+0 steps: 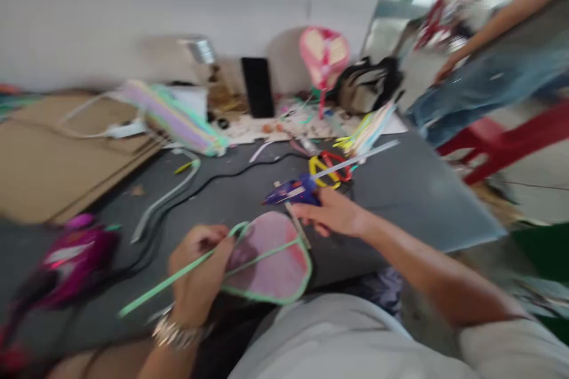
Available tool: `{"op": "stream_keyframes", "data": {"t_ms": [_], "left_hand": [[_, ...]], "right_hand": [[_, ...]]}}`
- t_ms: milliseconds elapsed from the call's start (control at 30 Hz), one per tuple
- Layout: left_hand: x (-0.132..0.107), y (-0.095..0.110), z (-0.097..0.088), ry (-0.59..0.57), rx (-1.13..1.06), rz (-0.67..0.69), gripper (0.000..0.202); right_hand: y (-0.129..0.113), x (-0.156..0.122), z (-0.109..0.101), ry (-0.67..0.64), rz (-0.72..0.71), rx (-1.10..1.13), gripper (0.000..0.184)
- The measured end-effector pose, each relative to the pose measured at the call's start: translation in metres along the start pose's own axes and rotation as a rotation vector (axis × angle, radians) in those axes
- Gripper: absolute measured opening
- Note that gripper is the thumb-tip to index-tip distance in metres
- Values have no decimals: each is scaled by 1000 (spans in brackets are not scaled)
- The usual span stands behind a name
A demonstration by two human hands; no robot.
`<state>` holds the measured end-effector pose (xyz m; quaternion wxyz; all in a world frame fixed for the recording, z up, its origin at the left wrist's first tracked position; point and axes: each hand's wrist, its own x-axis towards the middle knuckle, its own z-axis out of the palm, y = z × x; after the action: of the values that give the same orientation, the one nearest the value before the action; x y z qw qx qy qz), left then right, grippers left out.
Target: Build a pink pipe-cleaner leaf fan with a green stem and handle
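Observation:
My left hand (198,275) is closed round a hand fan (271,263) with a pink face and a green rim, gripping it at the green stick handle near the rim. My right hand (331,213) is closed on a blue glue gun (293,190) with a clear glue stick poking out behind. The gun's nozzle points left, just above the fan's top edge. The picture is smeared by motion.
A dark mat (400,189) covers the floor. Scissors with red and yellow handles (331,167), a black cable, coloured strips (178,118), cardboard (48,154), a finished pink fan (323,56) and a bag (367,86) lie beyond. Another person (489,71) sits at right by a red stool (502,142).

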<state>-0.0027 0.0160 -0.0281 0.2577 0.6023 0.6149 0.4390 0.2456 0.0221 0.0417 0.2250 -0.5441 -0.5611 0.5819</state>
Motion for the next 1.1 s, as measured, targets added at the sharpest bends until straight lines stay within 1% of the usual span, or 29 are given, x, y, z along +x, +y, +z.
{"op": "stream_keyframes", "data": {"t_ms": [33, 67, 100, 133, 200, 300, 400, 533, 633, 833, 1100], "left_hand": [[-7, -4, -18, -4, 24, -45, 13], [-11, -6, -28, -6, 16, -83, 15], [-12, -5, -32, 0, -12, -108, 19], [-11, -4, -31, 17, -46, -120, 20], [-7, -1, -24, 40, -98, -117, 18], [-5, 3, -16, 35, -165, -131, 18], [-6, 3, -17, 29, -202, -151, 19], [-7, 3, -20, 31, -190, -155, 18], [-7, 4, -19, 24, -195, -152, 18], [-7, 3, -19, 16, -178, -154, 18], [-8, -1, -19, 13, -175, -146, 18]], "right_hand": [[3, 3, -2, 10, 5, -40, 41], [5, 5, -3, -5, 12, -79, 38], [5, 6, -4, -31, 18, -116, 35], [4, 7, -3, -44, 20, -147, 33], [-1, 7, 1, -66, 13, -215, 31], [-10, 10, 8, -82, 5, -273, 31], [-15, 16, 14, -100, -28, -320, 30], [-18, 23, 17, -98, -108, -466, 31], [-20, 26, 18, -106, -130, -551, 35], [-22, 28, 20, -144, -113, -575, 38], [-22, 28, 18, -134, -105, -564, 37]]}}
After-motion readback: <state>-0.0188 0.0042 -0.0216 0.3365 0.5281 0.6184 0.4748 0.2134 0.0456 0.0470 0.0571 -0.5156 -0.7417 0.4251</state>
